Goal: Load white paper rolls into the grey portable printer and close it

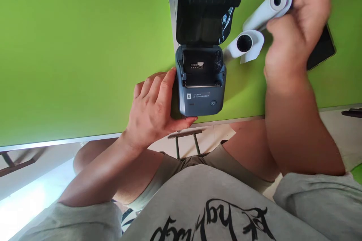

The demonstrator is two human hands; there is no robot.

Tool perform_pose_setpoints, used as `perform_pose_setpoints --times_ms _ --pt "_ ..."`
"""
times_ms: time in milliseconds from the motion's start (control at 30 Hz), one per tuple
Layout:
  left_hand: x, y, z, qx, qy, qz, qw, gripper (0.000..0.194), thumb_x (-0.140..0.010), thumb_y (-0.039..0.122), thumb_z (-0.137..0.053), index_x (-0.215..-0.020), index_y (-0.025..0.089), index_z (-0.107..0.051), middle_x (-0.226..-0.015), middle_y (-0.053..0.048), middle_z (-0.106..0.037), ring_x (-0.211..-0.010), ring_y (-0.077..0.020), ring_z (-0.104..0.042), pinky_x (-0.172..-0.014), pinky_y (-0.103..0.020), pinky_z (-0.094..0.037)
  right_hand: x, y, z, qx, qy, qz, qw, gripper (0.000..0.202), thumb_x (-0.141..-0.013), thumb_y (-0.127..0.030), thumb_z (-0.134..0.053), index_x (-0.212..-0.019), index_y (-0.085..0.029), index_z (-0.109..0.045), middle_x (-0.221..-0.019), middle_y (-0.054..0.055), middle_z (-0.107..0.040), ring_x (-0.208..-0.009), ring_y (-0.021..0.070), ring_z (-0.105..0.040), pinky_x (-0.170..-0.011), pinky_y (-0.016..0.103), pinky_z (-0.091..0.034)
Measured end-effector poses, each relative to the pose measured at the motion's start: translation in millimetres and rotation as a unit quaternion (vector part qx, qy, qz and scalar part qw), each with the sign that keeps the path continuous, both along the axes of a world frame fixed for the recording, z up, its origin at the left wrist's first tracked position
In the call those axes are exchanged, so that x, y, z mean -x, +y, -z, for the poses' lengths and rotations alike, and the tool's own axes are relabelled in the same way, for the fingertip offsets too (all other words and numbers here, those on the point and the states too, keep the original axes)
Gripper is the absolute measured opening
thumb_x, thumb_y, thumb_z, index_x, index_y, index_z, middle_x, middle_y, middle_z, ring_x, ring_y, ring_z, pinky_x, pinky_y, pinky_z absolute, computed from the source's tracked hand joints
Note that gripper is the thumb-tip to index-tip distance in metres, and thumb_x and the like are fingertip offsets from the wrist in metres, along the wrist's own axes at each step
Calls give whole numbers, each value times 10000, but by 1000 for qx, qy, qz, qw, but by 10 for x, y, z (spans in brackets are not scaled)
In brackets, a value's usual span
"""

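A small dark blue-grey label printer (202, 101) stands on the green table with its black lid (206, 22) swung up and back. Its paper bay is exposed, and only a small white mark shows inside. My left hand (154, 107) grips the printer's near left corner, fingers along the side and thumb across the front. My right hand (294, 30), slightly blurred, is raised at the right with thumb and fingers apart, and nothing shows in it. Beside it lies a narrow-cored white paper roll (257, 15). A second white paper roll (233, 49), with a wide black core and a loose end, lies closer to the printer.
A flat black device (322, 51) lies partly behind my right wrist. The green table (85, 52) has a metal seam (171, 7) running away behind the printer and a metal front edge (62, 141). My legs are below that edge.
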State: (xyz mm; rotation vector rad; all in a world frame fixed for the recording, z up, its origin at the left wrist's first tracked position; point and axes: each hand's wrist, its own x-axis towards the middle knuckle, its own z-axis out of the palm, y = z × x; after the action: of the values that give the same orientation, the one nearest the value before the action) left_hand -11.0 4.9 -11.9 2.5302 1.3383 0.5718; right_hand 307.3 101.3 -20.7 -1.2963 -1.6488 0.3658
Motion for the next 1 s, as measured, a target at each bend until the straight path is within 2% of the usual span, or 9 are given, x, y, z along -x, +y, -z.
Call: perform_pose_setpoints --times_ms 100,133,200,267,367,500,733,900,1000 --pt "4 0 -1 11 -6 2 1000 1070 -841 936 -470 -1575 164 -371 -1346 -212 -668 -1188 -403 -650 -920 -466 -456 70 -219 -165 -154 -14 25 988 431 -870 -122 -472 -1162 -308 -729 -1098 -39 -677 -1118 156 -611 -1003 375 -431" --pt "2 0 -3 13 -8 1 1000 1069 -842 935 -472 -1575 163 -373 -1349 -212 -666 -1196 -404 -647 -923 -465 -456 101 -287 -191 -167 -19 34 985 356 -938 -221 -483 -1171 -317 -734 -1066 -27 -665 -1089 167 -605 -1005 392 -427" --pt "-3 -2 -7 12 -12 0 1000 1067 -846 936 -466 -1566 153 -387 -1344 -215 -668 -1199 -403 -645 -918 -461 -456 165 -384 -190 -163 -64 -2 985 340 -997 -443 -521 -1264 -320 -693 -1105 -1 -654 -1065 189 -604 -959 418 -450" --pt "-9 -3 -13 7 -13 -1 1000 1068 -849 943 -449 -1549 138 -409 -1330 -218 -673 -1183 -398 -652 -906 -457 -454 222 -421 -143 -153 -101 -59 981 422 -986 -512 -566 -1344 -301 -641 -1195 31 -652 -1130 217 -614 -979 440 -482" --pt "-9 -2 -20 6 -7 2 1000 1083 -844 956 -432 -1540 127 -416 -1332 -225 -672 -1171 -397 -657 -910 -459 -454 289 -414 -60 -126 -102 -99 982 433 -975 -429 -595 -1373 -260 -608 -1282 79 -641 -1235 249 -616 -1035 458 -516" --pt "-3 -2 -25 27 0 -3 1000 1111 -822 973 -437 -1560 144 -392 -1367 -229 -654 -1205 -413 -641 -934 -468 -454 341 -412 2 -73 -42 -75 994 397 -936 -391 -602 -1295 -223 -597 -1166 91 -641 -1040 203 -654 -863 377 -546" --pt "-11 -3 -29 46 -9 -4 999 1105 -834 969 -418 -1581 156 -383 -1396 -221 -640 -1271 -417 -611 -972 -485 -458 370 -401 46 -50 -71 -37 996 456 -742 -209 -690 -1187 -234 -593 -1100 44 -665 -984 175 -636 -878 351 -512" --pt "-2 -8 -15 43 0 -11 999 1126 -798 995 -426 -1568 173 -396 -1374 -216 -652 -1234 -422 -625 -954 -479 -458 437 -427 6 -27 -40 -66 997 440 -784 -214 -621 -1210 -261 -523 -1071 47 -667 -947 185 -653 -797 352 -532" --pt "-2 -8 -11 49 -3 -8 999 1142 -786 998 -441 -1580 179 -379 -1387 -216 -644 -1234 -432 -618 -973 -496 -450 423 -451 -34 3 -87 -101 991 450 -783 -158 -586 -1212 -287 -550 -1112 40 -690 -1012 205 -667 -908 393 -550"
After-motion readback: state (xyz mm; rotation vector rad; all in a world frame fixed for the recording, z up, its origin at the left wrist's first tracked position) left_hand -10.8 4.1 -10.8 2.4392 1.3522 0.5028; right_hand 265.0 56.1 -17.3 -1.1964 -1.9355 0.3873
